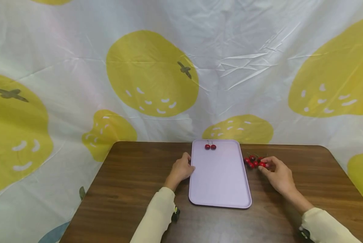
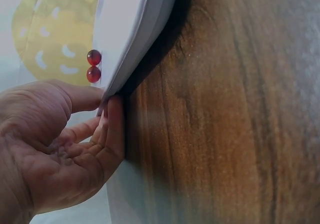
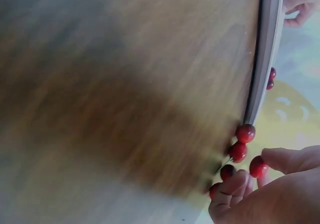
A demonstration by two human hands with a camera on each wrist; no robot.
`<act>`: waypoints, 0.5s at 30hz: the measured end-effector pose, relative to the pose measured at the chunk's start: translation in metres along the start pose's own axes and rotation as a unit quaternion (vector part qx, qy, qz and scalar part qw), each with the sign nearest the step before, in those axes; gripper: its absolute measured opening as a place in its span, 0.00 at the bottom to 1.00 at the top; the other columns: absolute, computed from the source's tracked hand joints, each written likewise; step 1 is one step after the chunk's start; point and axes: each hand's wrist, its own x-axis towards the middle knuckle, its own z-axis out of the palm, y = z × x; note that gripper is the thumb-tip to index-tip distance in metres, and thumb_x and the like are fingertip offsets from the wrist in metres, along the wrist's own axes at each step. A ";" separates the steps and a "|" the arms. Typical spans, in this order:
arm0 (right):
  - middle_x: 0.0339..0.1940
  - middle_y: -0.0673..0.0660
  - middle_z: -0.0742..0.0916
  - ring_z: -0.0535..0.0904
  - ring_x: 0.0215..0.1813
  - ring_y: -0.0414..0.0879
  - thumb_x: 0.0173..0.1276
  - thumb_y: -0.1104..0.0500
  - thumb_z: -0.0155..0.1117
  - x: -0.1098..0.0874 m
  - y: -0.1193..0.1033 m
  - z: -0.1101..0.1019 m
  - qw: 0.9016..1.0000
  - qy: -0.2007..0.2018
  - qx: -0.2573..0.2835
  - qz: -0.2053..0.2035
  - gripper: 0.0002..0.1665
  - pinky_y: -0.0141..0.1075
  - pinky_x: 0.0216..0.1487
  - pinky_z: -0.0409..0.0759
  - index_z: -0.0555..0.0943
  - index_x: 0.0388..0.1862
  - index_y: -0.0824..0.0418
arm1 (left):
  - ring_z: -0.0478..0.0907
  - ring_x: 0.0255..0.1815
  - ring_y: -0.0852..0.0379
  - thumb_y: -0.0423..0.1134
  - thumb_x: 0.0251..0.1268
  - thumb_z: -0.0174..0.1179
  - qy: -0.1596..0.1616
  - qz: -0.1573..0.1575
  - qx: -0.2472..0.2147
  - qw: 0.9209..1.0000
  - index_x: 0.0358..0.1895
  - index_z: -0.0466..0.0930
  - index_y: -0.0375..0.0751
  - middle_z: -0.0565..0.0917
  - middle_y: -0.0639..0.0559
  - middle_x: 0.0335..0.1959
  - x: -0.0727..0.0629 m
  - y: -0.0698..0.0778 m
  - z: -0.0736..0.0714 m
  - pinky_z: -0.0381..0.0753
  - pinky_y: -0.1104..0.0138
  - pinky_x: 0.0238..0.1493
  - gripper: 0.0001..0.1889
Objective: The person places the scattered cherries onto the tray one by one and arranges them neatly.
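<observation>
A pale lilac tray point(image 1: 220, 179) lies on the table, with two red cherries point(image 1: 210, 147) side by side near its far edge, stems pointing away. My left hand point(image 1: 180, 169) grips the tray's left rim, thumb over the edge and fingers against its outer side, as the left wrist view point(image 2: 65, 144) of this hand shows. Right of the tray sits a cluster of several cherries point(image 1: 251, 163). At its right side my right hand point(image 1: 279, 175) pinches one red cherry point(image 3: 258, 167) between thumb and fingers. Other cherries point(image 3: 238, 152) of the cluster lie close by its fingertips.
The brown wooden table point(image 1: 132, 189) ends just beyond the tray's far edge. Behind it hangs a white cloth point(image 1: 242, 77) printed with yellow fruit.
</observation>
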 end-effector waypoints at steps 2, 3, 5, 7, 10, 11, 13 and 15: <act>0.38 0.59 0.89 0.75 0.33 0.26 0.69 0.57 0.75 0.003 -0.007 0.003 1.000 0.008 0.015 -0.010 0.14 0.27 0.37 0.72 0.85 0.50 0.60 | 0.84 0.44 0.46 0.39 0.72 0.66 0.001 -0.001 0.000 1.000 0.58 0.72 0.42 0.88 0.41 0.43 0.000 -0.001 -0.001 0.83 0.51 0.51 0.18; 0.38 0.59 0.89 0.75 0.33 0.27 0.69 0.58 0.75 0.005 -0.011 0.005 1.000 0.009 0.023 -0.015 0.14 0.25 0.37 0.72 0.85 0.50 0.60 | 0.84 0.43 0.46 0.39 0.72 0.66 0.000 -0.001 0.000 1.000 0.58 0.72 0.42 0.87 0.41 0.43 0.000 -0.001 -0.001 0.83 0.51 0.51 0.18; 0.38 0.58 0.88 0.76 0.34 0.28 0.70 0.59 0.75 0.009 -0.019 0.009 0.999 0.007 0.035 -0.024 0.14 0.23 0.37 0.72 0.85 0.50 0.61 | 0.84 0.43 0.46 0.39 0.72 0.66 0.001 0.000 -0.001 1.000 0.58 0.72 0.42 0.87 0.41 0.42 0.000 -0.001 -0.002 0.83 0.51 0.50 0.18; 0.39 0.58 0.89 0.77 0.35 0.30 0.70 0.58 0.74 0.015 -0.027 0.014 0.999 -0.001 0.045 -0.029 0.13 0.23 0.38 0.73 0.84 0.51 0.60 | 0.84 0.43 0.47 0.39 0.72 0.66 0.001 0.003 0.000 1.000 0.58 0.72 0.42 0.87 0.41 0.42 0.000 -0.002 -0.002 0.83 0.51 0.49 0.18; 0.39 0.57 0.89 0.78 0.35 0.34 0.71 0.58 0.73 0.024 -0.039 0.023 0.998 -0.016 0.048 -0.032 0.13 0.26 0.37 0.73 0.84 0.51 0.58 | 0.83 0.42 0.47 0.39 0.71 0.66 0.004 0.008 0.004 1.000 0.59 0.72 0.42 0.87 0.42 0.42 0.001 -0.003 -0.002 0.82 0.52 0.48 0.18; 0.38 0.57 0.89 0.78 0.34 0.35 0.71 0.58 0.73 0.027 -0.042 0.026 0.998 -0.022 0.048 -0.033 0.13 0.27 0.37 0.73 0.84 0.51 0.58 | 0.83 0.41 0.47 0.39 0.71 0.66 0.004 0.010 0.005 1.000 0.59 0.72 0.41 0.87 0.42 0.41 0.001 -0.003 -0.001 0.82 0.52 0.48 0.18; 0.38 0.57 0.90 0.78 0.34 0.37 0.70 0.58 0.74 0.033 -0.048 0.035 0.998 -0.030 0.048 -0.037 0.13 0.29 0.36 0.73 0.85 0.52 0.58 | 0.82 0.41 0.47 0.39 0.71 0.66 0.004 0.012 0.005 1.000 0.59 0.72 0.41 0.87 0.42 0.41 0.001 -0.004 -0.001 0.82 0.53 0.48 0.19; 0.38 0.58 0.90 0.78 0.35 0.39 0.70 0.59 0.74 0.040 -0.053 0.043 0.997 -0.039 0.052 -0.041 0.13 0.29 0.36 0.73 0.85 0.52 0.58 | 0.83 0.41 0.47 0.39 0.71 0.67 0.005 0.012 0.006 1.000 0.59 0.72 0.42 0.87 0.42 0.41 0.001 -0.004 -0.001 0.82 0.53 0.48 0.19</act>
